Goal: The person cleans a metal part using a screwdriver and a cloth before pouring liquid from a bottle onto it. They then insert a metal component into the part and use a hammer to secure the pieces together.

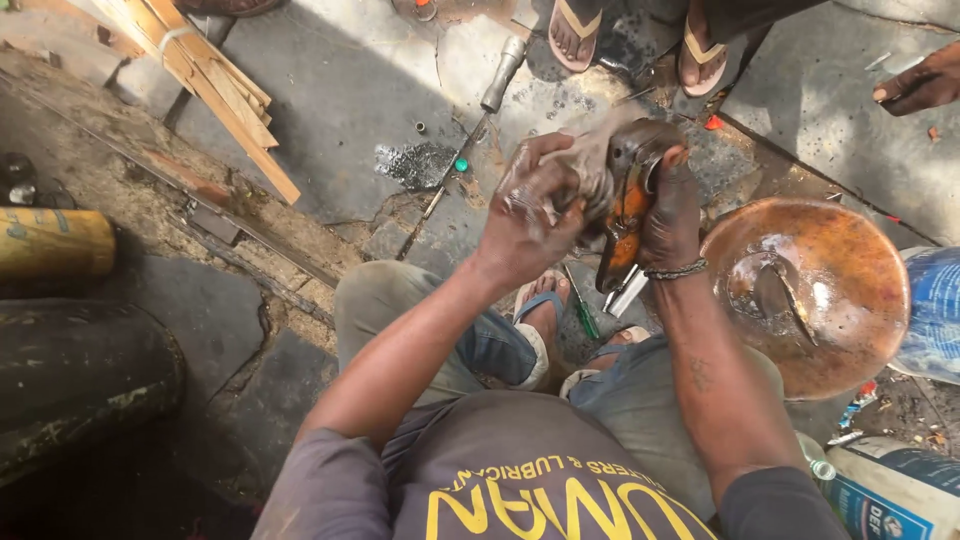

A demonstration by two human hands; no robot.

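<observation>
My right hand (pixel 672 210) grips a greasy metal part (pixel 628 190) with orange-brown patches, holding it up over my knees. My left hand (pixel 535 215) is closed around a dirty grey rag (pixel 590 165) pressed against the top of that part. Both hands are oily. A beaded bracelet sits on my right wrist. Below the part, a green-handled screwdriver (pixel 580 310) and a small silver tool (pixel 625 293) lie on the ground between my sandalled feet.
A round rusty pan (pixel 810 290) with oily liquid sits at my right. Wooden slats (pixel 200 80) lie at upper left, a metal socket handle (pixel 503 72) ahead. Another person's sandalled feet (pixel 640 35) and hand (pixel 920 85) are beyond. A yellow cylinder (pixel 55 240) and plastic containers (pixel 900 490) stand nearby.
</observation>
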